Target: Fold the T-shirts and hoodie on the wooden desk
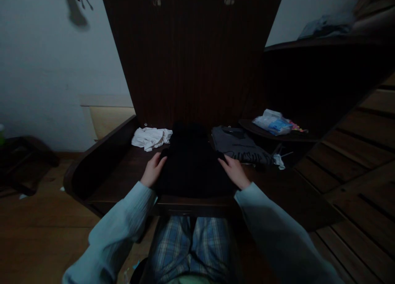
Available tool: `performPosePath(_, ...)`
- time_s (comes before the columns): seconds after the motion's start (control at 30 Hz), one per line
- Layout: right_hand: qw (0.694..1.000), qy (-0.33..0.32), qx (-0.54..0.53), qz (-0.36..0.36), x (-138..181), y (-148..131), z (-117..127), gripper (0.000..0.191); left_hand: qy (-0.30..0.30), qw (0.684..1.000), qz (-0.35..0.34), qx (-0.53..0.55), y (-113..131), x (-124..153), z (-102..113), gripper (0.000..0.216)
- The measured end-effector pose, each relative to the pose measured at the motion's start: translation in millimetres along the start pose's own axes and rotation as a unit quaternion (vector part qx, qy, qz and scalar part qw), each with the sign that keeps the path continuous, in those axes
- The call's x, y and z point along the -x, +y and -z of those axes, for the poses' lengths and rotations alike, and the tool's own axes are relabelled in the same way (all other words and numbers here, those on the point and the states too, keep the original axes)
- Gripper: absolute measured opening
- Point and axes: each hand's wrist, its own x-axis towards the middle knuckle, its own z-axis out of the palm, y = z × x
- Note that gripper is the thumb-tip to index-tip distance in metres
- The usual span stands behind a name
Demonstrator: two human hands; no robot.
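Observation:
A black garment (193, 165) lies spread over the dark wooden surface in front of me; its exact kind is lost in the dim light. My left hand (153, 169) grips its left edge, fingers curled round the cloth. On the opposite edge, my right hand (234, 169) pinches the fabric between thumb and fingers. A crumpled white cloth (151, 138) rests just beyond my left hand. Behind my right hand lies a folded dark grey garment (239, 142) with black lettering.
The dark wooden desk (111, 181) has a raised curved side at left and a tall back panel (197, 58). At right, a rounded shelf (293, 137) bears a plastic packet (273, 121). Wooden slats (364, 185) stand further right. A dark stool (24, 160) is at far left.

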Motion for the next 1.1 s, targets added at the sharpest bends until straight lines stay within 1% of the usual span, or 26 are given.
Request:
performPosePath(0.03,0.998,0.013,0.055,-0.022,-6.7,4.2,-10.9,0.023,0.028,0.999,0.014,-0.014,-11.7,-11.8,-6.6,0.029)
performPosePath(0.1,0.991,0.026,0.128,-0.037,-12.8,12.3,-28.6,0.019,0.040,0.996,0.066,-0.033,-31.2,-26.7,-15.5,0.024)
performPosePath(0.13,0.988,0.031,0.145,-0.039,-12.9,15.9,-34.6,0.018,0.042,0.994,0.092,-0.040,-37.9,-29.9,-18.0,0.023)
performPosePath(0.2,0.989,0.043,0.138,-0.038,-10.2,22.1,-40.6,0.018,0.046,0.988,0.132,-0.062,-44.7,-29.3,-19.4,0.026)
performPosePath(0.27,0.994,0.056,0.085,-0.047,-6.3,28.2,-40.7,0.018,0.050,0.984,0.141,-0.096,-44.2,-23.4,-17.7,0.039)
performPosePath(0.33,0.996,0.071,-0.010,-0.059,-3.0,34.9,-38.4,0.024,0.038,0.984,0.126,-0.124,-40.0,-16.9,-14.8,0.053)
performPosePath(0.4,0.987,0.086,-0.116,-0.067,-0.4,42.2,-36.8,0.026,0.011,0.987,0.096,-0.130,-35.6,-12.9,-12.2,0.058)
performPosePath(0.47,0.974,0.090,-0.193,-0.072,1.4,48.7,-36.7,0.024,-0.003,0.991,0.050,-0.123,-33.3,-11.7,-10.4,0.056)
performPosePath(0.53,0.969,0.080,-0.223,-0.075,2.7,52.7,-37.2,0.024,0.009,0.993,-0.002,-0.117,-33.4,-12.7,-9.7,0.050)
performPosePath(0.63,0.976,0.059,-0.201,-0.063,3.7,53.0,-36.2,0.016,0.019,0.989,-0.054,-0.138,-36.6,-15.7,-9.5,0.031)
performPosePath(0.7,0.985,0.044,-0.162,-0.042,4.2,50.8,-33.9,0.006,0.001,0.984,-0.063,-0.164,-39.4,-17.4,-10.0,0.018)
performPosePath(0.73,0.989,0.039,-0.140,-0.032,4.5,49.4,-32.6,0.005,-0.010,0.983,-0.063,-0.172,-40.6,-18.0,-10.3,0.015)
performPosePath(0.83,0.994,0.037,-0.099,-0.022,5.3,45.8,-30.1,0.013,-0.019,0.984,-0.045,-0.173,-43.1,-18.7,-11.4,0.014)
performPosePath(0.9,0.992,0.054,-0.104,-0.041,5.5,44.4,-30.2,0.015,-0.016,0.986,-0.033,-0.165,-43.9,-18.2,-12.0,0.016)
performPosePath(1.0,0.987,0.081,-0.123,-0.072,5.4,44.5,-32.3,0.023,-0.012,0.986,-0.030,-0.161,-44.7,-17.3,-12.3,0.018)
performPosePath(1.1,0.989,0.075,-0.110,-0.069,6.1,47.0,-34.5,0.018,-0.012,0.986,-0.023,-0.167,-45.4,-17.0,-12.2,0.020)
